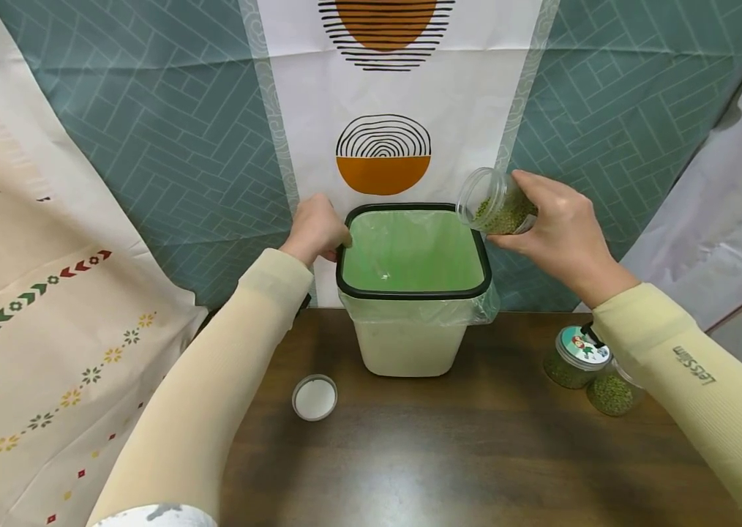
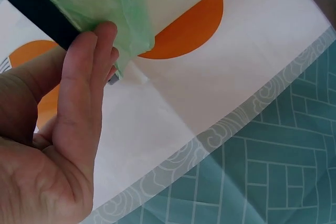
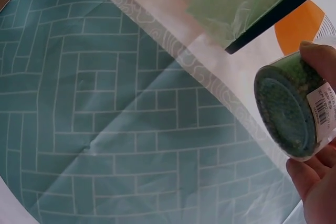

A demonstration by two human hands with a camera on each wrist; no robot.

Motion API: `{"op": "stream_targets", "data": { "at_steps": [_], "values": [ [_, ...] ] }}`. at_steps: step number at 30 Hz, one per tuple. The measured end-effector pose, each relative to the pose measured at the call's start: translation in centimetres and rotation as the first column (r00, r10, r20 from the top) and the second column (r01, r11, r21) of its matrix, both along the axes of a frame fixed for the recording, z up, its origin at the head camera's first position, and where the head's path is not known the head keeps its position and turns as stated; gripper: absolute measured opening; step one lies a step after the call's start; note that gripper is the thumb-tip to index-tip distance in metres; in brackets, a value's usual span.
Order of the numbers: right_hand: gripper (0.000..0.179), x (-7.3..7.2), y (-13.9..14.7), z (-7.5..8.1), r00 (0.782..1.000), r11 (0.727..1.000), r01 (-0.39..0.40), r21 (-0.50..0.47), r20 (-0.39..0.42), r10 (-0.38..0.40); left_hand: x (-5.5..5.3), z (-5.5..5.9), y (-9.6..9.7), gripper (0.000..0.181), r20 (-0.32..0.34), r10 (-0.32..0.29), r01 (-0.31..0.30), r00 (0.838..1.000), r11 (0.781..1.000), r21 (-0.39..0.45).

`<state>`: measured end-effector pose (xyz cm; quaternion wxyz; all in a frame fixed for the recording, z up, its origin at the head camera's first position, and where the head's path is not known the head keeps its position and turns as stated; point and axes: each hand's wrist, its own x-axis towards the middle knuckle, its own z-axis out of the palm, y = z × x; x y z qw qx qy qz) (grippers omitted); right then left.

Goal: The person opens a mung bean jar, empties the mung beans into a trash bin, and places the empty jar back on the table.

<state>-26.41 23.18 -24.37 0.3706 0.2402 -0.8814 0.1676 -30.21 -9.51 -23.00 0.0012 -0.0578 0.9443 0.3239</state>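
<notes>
A white trash bin [image 1: 409,350] with a black rim and a green plastic liner [image 1: 420,249] stands at the table's back. My left hand [image 1: 318,228] pinches the left side of its rim; in the left wrist view the fingers [image 2: 79,85] lie along the liner's outside, with the thumb on the other side. In my right hand [image 1: 565,227] is a clear jar [image 1: 499,201] partly filled with green beans. It is tipped toward the bin, its uncovered mouth over the right back corner of the rim. The right wrist view shows the jar's base and a barcode label [image 3: 323,111].
A round white lid [image 1: 315,397] lies on the brown table [image 1: 410,454] left of the bin. Two more jars of green contents stand at the right: one [image 1: 575,357] with a printed lid, the other [image 1: 613,391] partly behind my sleeve. A patterned cloth [image 1: 384,95] hangs behind.
</notes>
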Motion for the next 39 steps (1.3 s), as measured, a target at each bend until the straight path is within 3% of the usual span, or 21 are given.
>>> {"op": "stream_targets", "data": {
  "at_steps": [15,39],
  "values": [
    [0.085,-0.67,-0.23,-0.03,0.998,0.998,-0.036,0.059,-0.049,0.039,-0.22,-0.33,0.09,0.018,-0.017,0.020,-0.021,1.000,0.999,-0.043],
    [0.083,-1.04,-0.68,0.15,0.992,0.987,-0.041,0.158,-0.113,0.060,-0.05,-0.16,0.10,0.009,-0.035,-0.009,0.007,0.999,0.998,-0.070]
  ]
}}
